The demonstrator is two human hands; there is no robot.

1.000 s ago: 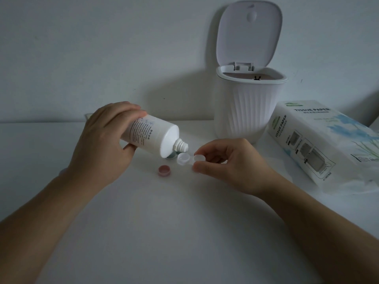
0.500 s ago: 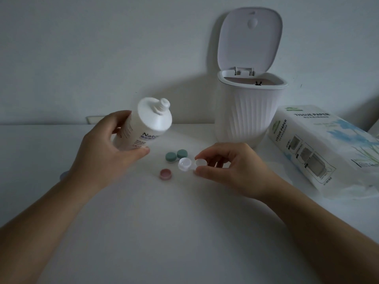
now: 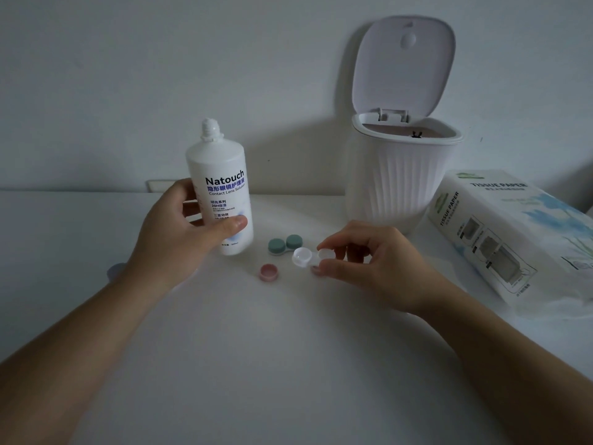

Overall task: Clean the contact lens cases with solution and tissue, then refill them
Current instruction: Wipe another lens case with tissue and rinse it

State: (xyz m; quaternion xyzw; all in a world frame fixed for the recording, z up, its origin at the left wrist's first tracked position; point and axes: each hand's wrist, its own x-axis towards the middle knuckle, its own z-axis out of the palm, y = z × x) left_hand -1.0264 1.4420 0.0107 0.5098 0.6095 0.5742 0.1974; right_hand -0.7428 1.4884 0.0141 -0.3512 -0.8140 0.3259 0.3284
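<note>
Head camera shows my left hand (image 3: 179,239) holding the white plastic bottle of contact lens solution (image 3: 221,194) upright, its base at or just above the white table (image 3: 256,364). My fingers and thumb are wrapped around its lower half, and the nozzle on top has no cap. My right hand (image 3: 378,268) pinches the clear double-well contact lens case (image 3: 313,255) at its right well, between thumb and forefinger. Both wells are open and face up. I cannot tell if liquid is inside them.

Just left of this case lies a small round pink cap (image 3: 269,272), open side up. Behind them sits a green double contact lens case (image 3: 285,244) with its lids on. A white ribbed bin with its lid raised (image 3: 398,181) stands at the back, and a pack of tissue paper (image 3: 513,232) lies at the right.

I think the risks are these. The clear case is light and I hold it only by one edge, so it may tip and spill if I lift it fast. The open bottle may fall if I let it go carelessly, and solution would run over the table. Its bare nozzle also must not touch anything dirty.
</note>
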